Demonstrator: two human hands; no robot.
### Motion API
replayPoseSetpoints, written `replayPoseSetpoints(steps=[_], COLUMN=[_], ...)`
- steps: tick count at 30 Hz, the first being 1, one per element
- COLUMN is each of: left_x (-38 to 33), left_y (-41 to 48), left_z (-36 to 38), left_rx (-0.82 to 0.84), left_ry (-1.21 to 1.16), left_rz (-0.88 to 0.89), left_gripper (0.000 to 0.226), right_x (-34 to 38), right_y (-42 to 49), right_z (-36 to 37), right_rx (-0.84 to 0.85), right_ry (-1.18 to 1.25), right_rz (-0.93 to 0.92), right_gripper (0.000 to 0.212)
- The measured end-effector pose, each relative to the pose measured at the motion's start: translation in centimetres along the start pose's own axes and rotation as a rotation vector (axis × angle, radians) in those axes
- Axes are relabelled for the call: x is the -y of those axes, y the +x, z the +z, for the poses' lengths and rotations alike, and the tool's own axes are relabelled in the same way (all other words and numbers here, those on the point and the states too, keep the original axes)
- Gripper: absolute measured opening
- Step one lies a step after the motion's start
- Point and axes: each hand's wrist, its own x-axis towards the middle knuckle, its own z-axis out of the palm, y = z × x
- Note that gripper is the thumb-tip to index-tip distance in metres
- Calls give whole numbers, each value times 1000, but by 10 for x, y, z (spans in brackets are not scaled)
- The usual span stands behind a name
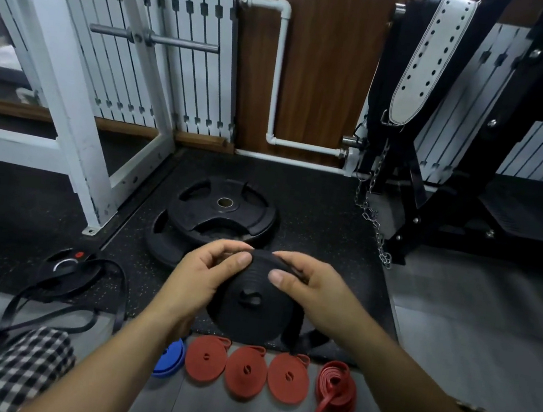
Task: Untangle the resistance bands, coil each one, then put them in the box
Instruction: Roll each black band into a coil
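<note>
From above the person's arms, both hands are up in front of the chest around a big black coil (pixel 250 301) of flat band, wound tight like a roll of tape. The left hand (pixel 200 274) curls round its left edge, thumb pressed on the top of the roll; the right hand (pixel 312 289) grips the upper right edge, thumb laid across the outer wraps, fingers hidden behind. A loose black tail (pixel 309 340) hangs from the roll's lower right. On the floor just below the coil lies a row of finished rolls: a blue coil (pixel 170 360), partly hidden by the left forearm, then three red coils (pixel 206 363) side by side, and at the right end a red band (pixel 333 392) only loosely looped. To the left a black band (pixel 53 306) sprawls uncoiled across the mat edge. Beyond the hands, stacked weight plates (pixel 222 211) lie on the black mat, with a white radiator (pixel 166 50) on the wall. I cannot see a box.
</note>
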Motion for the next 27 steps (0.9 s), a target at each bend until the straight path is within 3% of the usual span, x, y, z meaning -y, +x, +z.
replayPoseSetpoints(steps=[3, 7, 11, 17, 20, 23, 25, 27], left_x=[3, 2, -8, -18, -22, -23, -21, -19], left_y=[3, 6, 10, 7, 6, 4, 2, 0], left_z=[4, 0, -16, -28, -35, -37, -37, -34], left_rx=[-57, -148, -232, -266, -274, -260, -226, -184], left_ry=[-52, -127, -196, -188, -188, -176, -124, -66], left_rz=[-13, -23, -17, 15, -2, -14, -20, -22], left_gripper=[11, 9, 8, 7, 8, 9, 8, 8], right_x=[2, -4, -6, -3, -4, -7, -17, -25], right_y=[1, 2, -6, -15, -16, -11, -6, -3], right_z=[0, -19, -44, -61, -60, -56, -57, -57], right_rx=[17, 129, 292, 411, 310, 24, -250, -368], right_ry=[50, -1, -95, -60, -70, -32, -202, -411], right_rz=[59, 232, 322, 374, 334, 318, 269, 230], right_gripper=[23, 48, 22, 32, 26, 20, 24, 22])
